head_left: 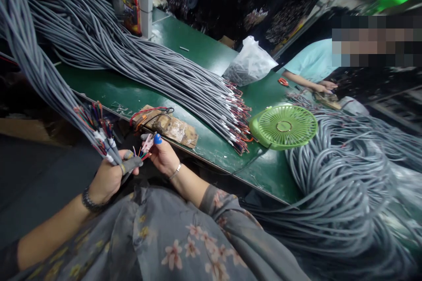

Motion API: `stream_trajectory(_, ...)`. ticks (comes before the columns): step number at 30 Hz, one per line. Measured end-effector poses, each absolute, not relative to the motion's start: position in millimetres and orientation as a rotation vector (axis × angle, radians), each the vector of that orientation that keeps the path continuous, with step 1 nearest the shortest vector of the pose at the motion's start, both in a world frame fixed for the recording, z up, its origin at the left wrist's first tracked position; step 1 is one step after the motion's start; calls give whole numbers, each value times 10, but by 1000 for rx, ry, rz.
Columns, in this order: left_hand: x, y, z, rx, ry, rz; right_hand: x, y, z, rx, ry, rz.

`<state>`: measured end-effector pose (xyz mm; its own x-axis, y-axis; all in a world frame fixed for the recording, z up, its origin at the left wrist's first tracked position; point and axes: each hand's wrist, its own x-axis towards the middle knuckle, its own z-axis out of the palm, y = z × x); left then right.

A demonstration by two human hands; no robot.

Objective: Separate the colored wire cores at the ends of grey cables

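Observation:
My left hand (112,173) is closed round a grey cable (111,149), part of a bundle hanging down from the upper left. Grey coverings wrap some of its fingers. Thin coloured wires (142,154) fan out from the cable end beyond its fingertips. Close beside them, my right hand (165,156) pinches a small pale pink piece (148,142), whose exact kind I cannot make out. A blue cover sits on the right thumb. The pink piece is at the coloured wires; whether it grips them is too small to tell.
A wooden block (180,131) with red and black leads lies at the table edge. Grey cables (158,68) stretch across the green table (194,37). A green fan (283,126), a plastic bag (249,63) and coiled cables (336,189) stand right. A co-worker (310,63) works beyond.

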<state>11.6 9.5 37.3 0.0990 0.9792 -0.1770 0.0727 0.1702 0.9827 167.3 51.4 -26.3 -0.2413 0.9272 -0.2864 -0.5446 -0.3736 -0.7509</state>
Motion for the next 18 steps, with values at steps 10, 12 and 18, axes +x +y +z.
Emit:
stream_trajectory(10, 83, 53, 298, 1219, 1274, 947, 1771, 487, -179, -916, -621, 1991)
stream_trajectory(12, 40, 19, 262, 1263, 1293, 914, 1836, 443, -169, -916, -714, 2086)
stream_trajectory(18, -27, -30, 233, 1419, 1328, 859, 1856, 239, -80, -959, -1011, 1931)
